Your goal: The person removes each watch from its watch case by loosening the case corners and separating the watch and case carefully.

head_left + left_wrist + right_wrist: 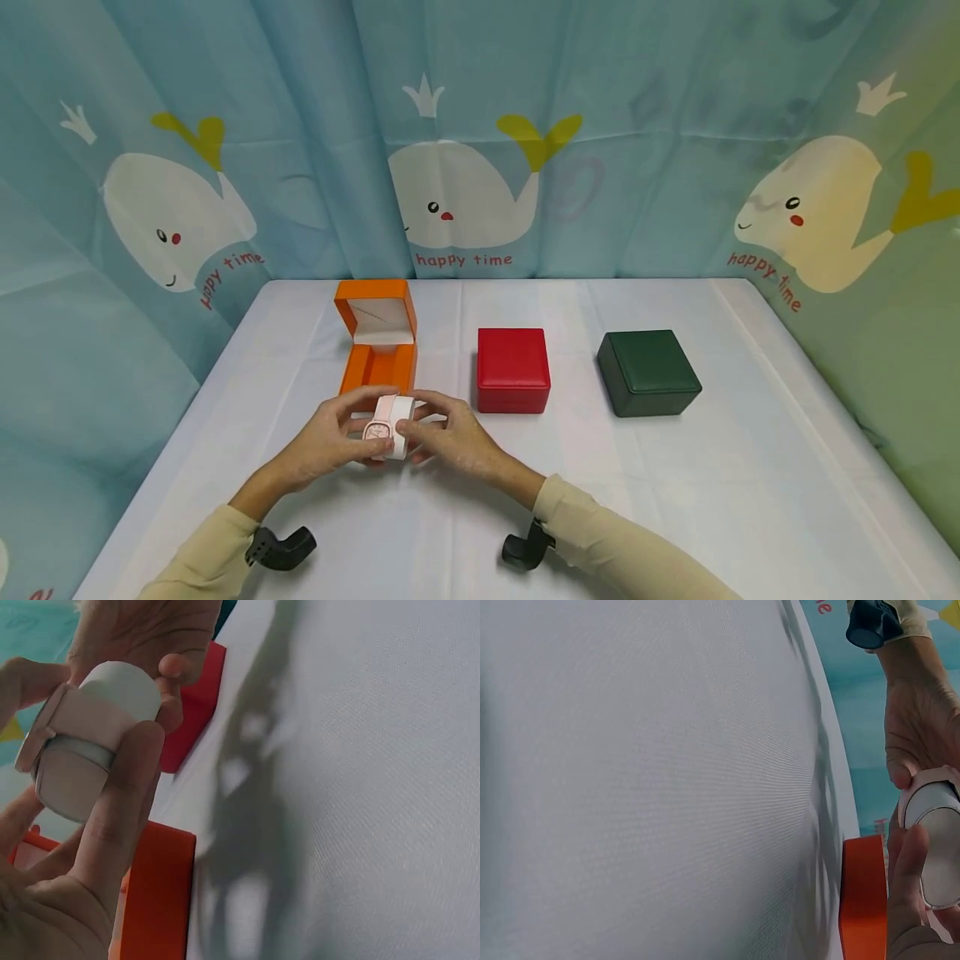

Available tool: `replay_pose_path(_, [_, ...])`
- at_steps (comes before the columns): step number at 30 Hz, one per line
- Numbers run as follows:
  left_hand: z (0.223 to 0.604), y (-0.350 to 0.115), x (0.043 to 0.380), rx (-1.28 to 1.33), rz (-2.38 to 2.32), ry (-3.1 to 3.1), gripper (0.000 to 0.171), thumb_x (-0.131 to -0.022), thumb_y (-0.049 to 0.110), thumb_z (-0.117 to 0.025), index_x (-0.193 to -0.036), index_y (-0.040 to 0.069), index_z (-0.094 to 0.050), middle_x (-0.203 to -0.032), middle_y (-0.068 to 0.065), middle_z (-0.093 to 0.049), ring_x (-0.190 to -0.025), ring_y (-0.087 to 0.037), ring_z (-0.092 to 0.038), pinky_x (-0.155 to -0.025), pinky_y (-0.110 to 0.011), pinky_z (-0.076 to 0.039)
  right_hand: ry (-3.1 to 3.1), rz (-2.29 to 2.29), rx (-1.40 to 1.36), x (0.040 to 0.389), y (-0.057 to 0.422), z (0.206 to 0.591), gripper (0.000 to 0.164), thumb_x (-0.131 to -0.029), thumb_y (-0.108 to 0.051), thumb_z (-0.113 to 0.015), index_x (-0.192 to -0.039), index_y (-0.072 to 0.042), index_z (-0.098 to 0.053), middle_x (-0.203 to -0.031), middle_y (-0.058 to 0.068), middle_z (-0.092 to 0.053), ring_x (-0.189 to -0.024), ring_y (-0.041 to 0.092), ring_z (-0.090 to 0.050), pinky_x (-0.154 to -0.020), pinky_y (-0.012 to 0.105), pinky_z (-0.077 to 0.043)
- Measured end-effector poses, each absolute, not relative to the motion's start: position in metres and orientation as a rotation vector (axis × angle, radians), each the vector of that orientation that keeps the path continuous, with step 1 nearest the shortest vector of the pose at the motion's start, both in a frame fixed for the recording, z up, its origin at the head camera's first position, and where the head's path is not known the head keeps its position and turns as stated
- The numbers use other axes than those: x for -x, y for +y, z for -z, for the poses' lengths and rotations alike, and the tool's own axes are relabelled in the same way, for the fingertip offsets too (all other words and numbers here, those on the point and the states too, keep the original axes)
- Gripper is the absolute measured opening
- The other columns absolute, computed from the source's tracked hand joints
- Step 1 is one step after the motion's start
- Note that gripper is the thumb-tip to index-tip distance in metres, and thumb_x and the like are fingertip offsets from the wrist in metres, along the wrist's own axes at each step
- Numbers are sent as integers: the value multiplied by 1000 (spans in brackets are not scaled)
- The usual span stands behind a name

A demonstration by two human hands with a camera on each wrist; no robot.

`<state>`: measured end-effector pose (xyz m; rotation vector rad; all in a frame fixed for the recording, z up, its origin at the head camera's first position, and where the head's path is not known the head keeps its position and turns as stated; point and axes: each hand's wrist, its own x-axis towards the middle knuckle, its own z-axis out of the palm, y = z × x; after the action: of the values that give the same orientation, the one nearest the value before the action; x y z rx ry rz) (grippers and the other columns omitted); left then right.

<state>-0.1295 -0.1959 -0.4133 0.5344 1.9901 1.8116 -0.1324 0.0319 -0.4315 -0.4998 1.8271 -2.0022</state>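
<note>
Wristwatch: the pink wristwatch [377, 431] sits strapped around a white watch cushion [406, 409], held above the table just on the near side of the orange box, its round dial turned toward you.
Left hand: your left hand [332, 438] pinches the watch from the left, thumb low by the dial and fingers at the upper edge.
Right hand: your right hand [459, 439] grips the cushion from the right, thumb pressed to its near face.
Strap: your own fingers cover part of the band, so you cannot tell from these views whether it is fully fastened.
Orange box: the orange watch box [375, 289] stands open behind your hands, lid raised to show a white lining.
Closed boxes: to your right wait a red box [513, 367] and, farther right, a dark green box [651, 362], both lids down and standing apart.
Sleeves: you wear beige sleeves [622, 537], with a black camera [283, 550] at each wrist.
Setting: you work over a white tablecloth [750, 467], facing a blue curtain [637, 75] printed with whales and the words "happy time".
</note>
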Motion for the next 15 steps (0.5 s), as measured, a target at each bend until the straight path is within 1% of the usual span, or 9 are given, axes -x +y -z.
replay_pose_path(5, [412, -195, 130, -542, -1793, 2032, 70, -87, 0, -77, -148, -5, -43, -135, -29, -47, -104, -30, -67, -70, -51, -59, 1853, 1978, 523, 132, 33, 431, 53, -98, -11, -67, -147, 1, -50, -105, 12, -62, -74, 21, -69, -68, 40, -60])
replay_pose_path(10, [412, -196, 131, -556, -1772, 2031, 71, -87, -1, -77, -150, -3, -44, -143, -29, -44, -104, -32, -67, -71, -50, -59, 1900, 1942, 519, 132, 34, 431, 56, -97, -13, -68, -148, 1, -50, -102, 9, -63, -72, 21, -69, -68, 41, -60])
replay_pose_path(13, [412, -196, 132, -562, -1768, 2037, 71, -87, 0, -78, -150, -3, -44, -144, -29, -44, -104, -33, -67, -71, -49, -59, 1904, 1949, 525, 133, 34, 432, 54, -97, -12, -68, -146, 2, -51, -101, 9, -63, -73, 23, -70, -67, 42, -60])
replay_pose_path(15, [412, -197, 132, -555, -1776, 2039, 71, -87, 0, -78, -150, -3, -44, -142, -29, -45, -106, -33, -67, -71, -50, -59, 1901, 1962, 524, 133, 34, 432, 52, -96, -10, -68, -144, 2, -53, -101, 10, -63, -74, 25, -71, -67, 42, -60])
